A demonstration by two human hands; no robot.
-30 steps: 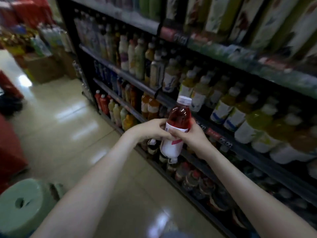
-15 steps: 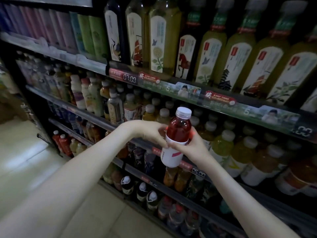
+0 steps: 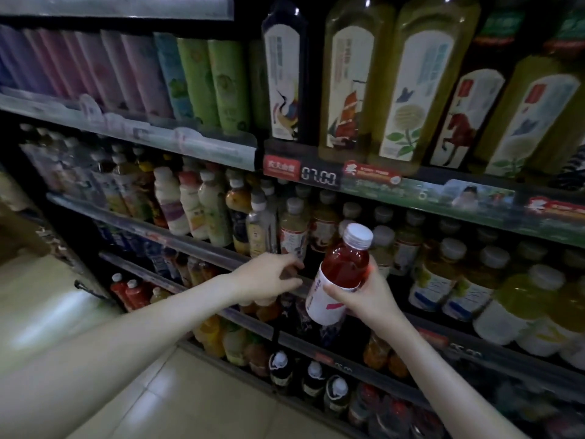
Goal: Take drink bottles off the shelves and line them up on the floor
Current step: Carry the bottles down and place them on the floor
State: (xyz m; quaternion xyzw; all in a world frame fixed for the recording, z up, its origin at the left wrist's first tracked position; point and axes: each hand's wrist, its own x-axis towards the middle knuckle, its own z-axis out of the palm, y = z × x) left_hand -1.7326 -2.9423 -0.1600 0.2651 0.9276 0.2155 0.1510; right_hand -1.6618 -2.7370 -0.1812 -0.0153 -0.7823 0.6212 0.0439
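Observation:
A red drink bottle [image 3: 343,270] with a white cap and a white label is held upright in front of the shelves. My right hand [image 3: 364,296] grips it around the label from the right and below. My left hand [image 3: 269,278] is off the bottle, a little to its left, with fingers loosely spread toward the edge of the middle shelf [image 3: 190,242]. Its fingers hold nothing.
Shelves packed with drink bottles fill the view: tall green tea bottles [image 3: 405,90] on top, yellow bottles [image 3: 443,277] to the right, small dark bottles [image 3: 313,381] low down. Pale floor tiles [image 3: 158,400] lie at the lower left.
My left hand has let go of the red bottle and moved left toward the shelf edge. The right hand alone holds it now. The view has moved closer to the shelves.

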